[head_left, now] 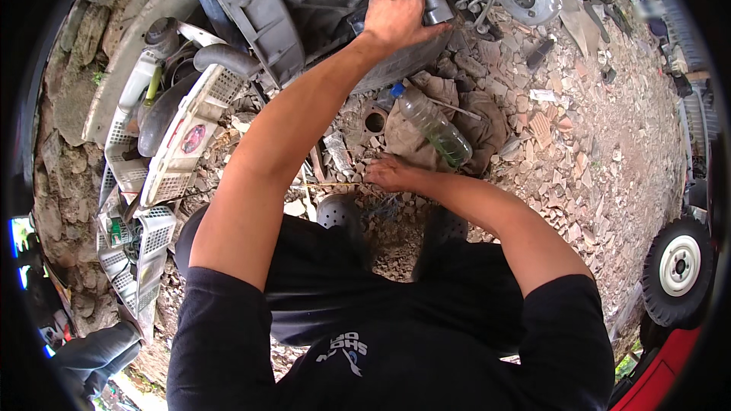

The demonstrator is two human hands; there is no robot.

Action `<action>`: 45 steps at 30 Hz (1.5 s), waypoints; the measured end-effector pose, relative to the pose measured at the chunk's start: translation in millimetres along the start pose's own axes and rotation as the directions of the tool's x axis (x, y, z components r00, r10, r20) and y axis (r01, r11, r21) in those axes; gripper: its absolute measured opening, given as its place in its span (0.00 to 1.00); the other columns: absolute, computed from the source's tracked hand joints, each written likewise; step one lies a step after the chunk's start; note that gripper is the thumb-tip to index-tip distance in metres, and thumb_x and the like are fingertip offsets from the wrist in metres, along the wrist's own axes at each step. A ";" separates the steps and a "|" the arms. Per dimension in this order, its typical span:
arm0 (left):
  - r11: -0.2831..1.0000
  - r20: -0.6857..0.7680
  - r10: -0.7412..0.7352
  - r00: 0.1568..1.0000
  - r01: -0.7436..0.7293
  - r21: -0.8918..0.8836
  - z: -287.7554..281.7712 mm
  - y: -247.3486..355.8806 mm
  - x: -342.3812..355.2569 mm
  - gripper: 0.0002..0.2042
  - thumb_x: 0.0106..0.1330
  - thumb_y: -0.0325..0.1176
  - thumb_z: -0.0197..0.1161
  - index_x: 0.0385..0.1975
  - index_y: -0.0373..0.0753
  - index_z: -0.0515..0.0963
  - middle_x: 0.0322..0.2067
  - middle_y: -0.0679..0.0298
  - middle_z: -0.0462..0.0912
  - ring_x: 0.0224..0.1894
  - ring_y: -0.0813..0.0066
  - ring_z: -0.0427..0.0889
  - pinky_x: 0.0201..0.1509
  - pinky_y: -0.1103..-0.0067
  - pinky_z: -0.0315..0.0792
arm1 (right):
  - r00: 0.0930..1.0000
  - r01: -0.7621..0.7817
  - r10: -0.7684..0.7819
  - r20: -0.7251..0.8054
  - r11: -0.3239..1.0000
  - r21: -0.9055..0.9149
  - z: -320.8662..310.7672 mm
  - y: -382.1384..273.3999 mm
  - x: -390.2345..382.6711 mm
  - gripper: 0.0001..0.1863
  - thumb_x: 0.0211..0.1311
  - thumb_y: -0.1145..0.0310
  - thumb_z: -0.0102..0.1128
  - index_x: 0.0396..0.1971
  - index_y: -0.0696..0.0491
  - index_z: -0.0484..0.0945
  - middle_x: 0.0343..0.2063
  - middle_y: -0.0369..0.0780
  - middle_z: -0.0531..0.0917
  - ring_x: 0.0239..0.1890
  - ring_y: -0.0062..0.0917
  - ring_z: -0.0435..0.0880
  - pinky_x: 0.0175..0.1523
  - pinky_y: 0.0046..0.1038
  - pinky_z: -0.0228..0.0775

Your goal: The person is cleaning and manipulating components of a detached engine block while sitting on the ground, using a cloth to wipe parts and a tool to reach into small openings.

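Observation:
My left hand (396, 15) reaches far forward and rests on a grey metal engine part (437, 6), thumb spread away from the fingers. It is open, palm down. My right hand (387, 173) is low over the gravel in front of my shoes, with its fingers curled. A thin yellowish strip (331, 184) runs along the ground up to its fingertips; whether they grip it is hidden. Close by lie a crumpled white tube (337, 154) and a metal piece with a round hole (374, 120). A clear plastic bottle (434, 125) with a blue cap leans on brown cloth (487, 118).
A ribbed grey metal casing (251, 11) stands at the far left. White plastic crates (183, 137) holding hoses and parts line the left side, beside a stone wall (65, 144). Broken tile pieces (548, 190) cover the ground. A wheel (678, 266) stands at the right.

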State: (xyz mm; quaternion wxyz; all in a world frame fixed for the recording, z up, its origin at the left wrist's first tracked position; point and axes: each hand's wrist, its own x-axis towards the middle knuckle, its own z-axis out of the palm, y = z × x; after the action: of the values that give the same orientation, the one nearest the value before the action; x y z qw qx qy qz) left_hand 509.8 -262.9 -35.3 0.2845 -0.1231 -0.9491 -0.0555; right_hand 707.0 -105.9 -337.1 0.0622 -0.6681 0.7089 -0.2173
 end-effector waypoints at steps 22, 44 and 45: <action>0.977 0.024 -0.104 0.994 0.107 -0.186 -14.9 -3.1 -7.4 0.52 0.47 0.65 0.73 0.68 0.36 0.63 0.50 0.51 0.79 0.51 0.51 0.82 0.57 0.62 0.75 | 0.612 -0.599 0.640 -0.466 0.759 0.256 -429.5 43.3 65.3 0.16 0.71 0.69 0.60 0.55 0.55 0.81 0.44 0.47 0.89 0.45 0.29 0.90 0.48 0.29 0.79; 0.979 0.030 -0.092 0.995 0.096 -0.178 -20.1 -0.2 -8.0 0.51 0.49 0.65 0.72 0.66 0.34 0.64 0.49 0.53 0.78 0.54 0.56 0.80 0.59 0.64 0.72 | 0.555 -0.491 0.506 -0.661 0.840 0.231 -419.8 57.2 92.8 0.13 0.61 0.74 0.65 0.45 0.57 0.80 0.42 0.47 0.86 0.45 0.39 0.87 0.47 0.38 0.79; 0.980 0.029 -0.091 0.995 0.095 -0.175 -19.8 -1.1 -9.1 0.50 0.49 0.65 0.72 0.66 0.34 0.64 0.49 0.53 0.78 0.54 0.56 0.80 0.59 0.64 0.72 | 0.551 -0.499 0.535 -0.641 0.826 0.261 -421.7 54.2 94.8 0.12 0.61 0.74 0.64 0.45 0.58 0.79 0.41 0.47 0.86 0.45 0.41 0.87 0.47 0.39 0.79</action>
State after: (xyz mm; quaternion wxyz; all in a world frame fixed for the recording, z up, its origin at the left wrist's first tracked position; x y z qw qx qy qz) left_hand 527.2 -269.3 -23.9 0.2597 -0.1038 -0.9481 -0.1510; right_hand 488.0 -102.7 39.5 -0.1289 -0.2975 0.8380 -0.4389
